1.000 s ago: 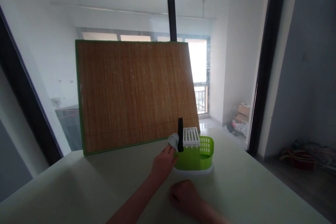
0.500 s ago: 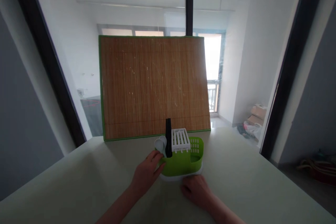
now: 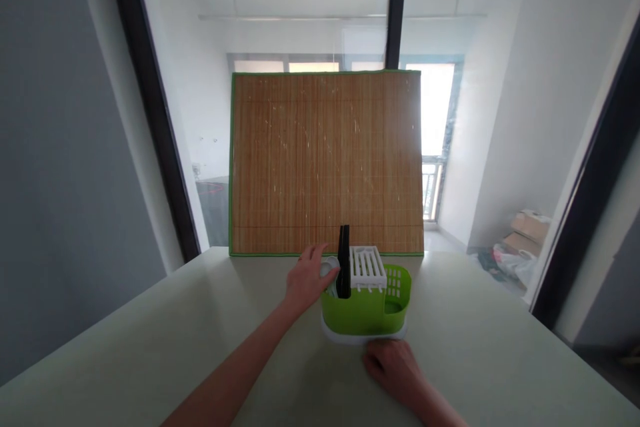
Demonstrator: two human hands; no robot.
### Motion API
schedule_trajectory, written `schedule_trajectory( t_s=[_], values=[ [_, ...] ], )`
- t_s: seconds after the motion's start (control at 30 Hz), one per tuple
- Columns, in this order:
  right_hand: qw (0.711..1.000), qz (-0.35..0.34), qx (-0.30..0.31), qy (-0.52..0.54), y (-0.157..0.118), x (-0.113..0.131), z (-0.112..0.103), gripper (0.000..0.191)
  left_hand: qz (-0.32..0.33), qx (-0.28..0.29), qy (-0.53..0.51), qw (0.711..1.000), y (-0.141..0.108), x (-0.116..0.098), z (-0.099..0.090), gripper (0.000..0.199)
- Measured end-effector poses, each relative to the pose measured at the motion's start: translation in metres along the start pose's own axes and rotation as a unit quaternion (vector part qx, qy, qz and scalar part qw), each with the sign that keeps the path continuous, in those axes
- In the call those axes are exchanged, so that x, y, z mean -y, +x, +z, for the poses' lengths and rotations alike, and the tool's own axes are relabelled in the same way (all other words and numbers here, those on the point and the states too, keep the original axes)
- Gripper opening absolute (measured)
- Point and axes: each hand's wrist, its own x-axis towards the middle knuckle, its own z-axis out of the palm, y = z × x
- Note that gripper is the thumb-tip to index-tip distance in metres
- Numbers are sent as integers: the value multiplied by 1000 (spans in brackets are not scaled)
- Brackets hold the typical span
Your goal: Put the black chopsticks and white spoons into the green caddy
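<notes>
A green holder [image 3: 357, 315] with a white base and a white slotted rack [image 3: 368, 268] stands on the pale table. White spoons [image 3: 329, 267] and a black utensil [image 3: 343, 261] stand upright in its left part. My left hand [image 3: 306, 280] is at the spoons with its fingers apart; the thumb reaches across in front of them, and nothing is gripped. Curled on the table, my right hand [image 3: 393, 361] rests by the front edge of the white base, its fingertips hidden beneath it.
Behind the holder, a bamboo mat [image 3: 325, 163] with a green border leans against a glass partition. Boxes and bags [image 3: 525, 240] lie on the floor beyond the glass at the right. The table [image 3: 125, 340] spreads out on both sides.
My left hand has moved up from the holder's left side to the spoon heads, and its fingers have spread. The camera view has turned left. My right hand stays by the base.
</notes>
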Motion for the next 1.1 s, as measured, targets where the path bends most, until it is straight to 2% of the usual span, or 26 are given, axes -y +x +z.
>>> schedule_trajectory(
  t_s=[0.13, 0.23, 0.37, 0.6, 0.73, 0.83, 0.93, 1.1],
  values=[
    [1000, 2, -4, 0, 1, 1, 0, 22, 19, 74, 46, 996, 16, -2, 9, 52],
    [1000, 5, -6, 1, 2, 1, 1, 21, 32, 113, 90, 989, 19, -5, 15, 43],
    [1000, 11, -8, 3, 4, 1, 2, 19, 48, 114, 127, 984, 21, -7, 20, 32],
    [1000, 17, -5, 9, 4, 0, 3, 21, 80, 138, 124, 979, 23, -4, 19, 32],
    [1000, 17, -3, 10, 4, 0, 1, 21, 88, 118, 116, 982, 24, -2, 17, 28],
    [1000, 15, -3, 11, 4, -1, 1, 21, 78, 89, 108, 987, 26, 0, 8, 27],
    [1000, 15, -5, 12, 4, -1, 2, 20, 55, 59, 100, 992, 32, 4, -7, 30],
    [1000, 19, -6, 11, 4, -2, 3, 21, -1, -11, 47, 999, 54, 28, -54, 39]
  ],
)
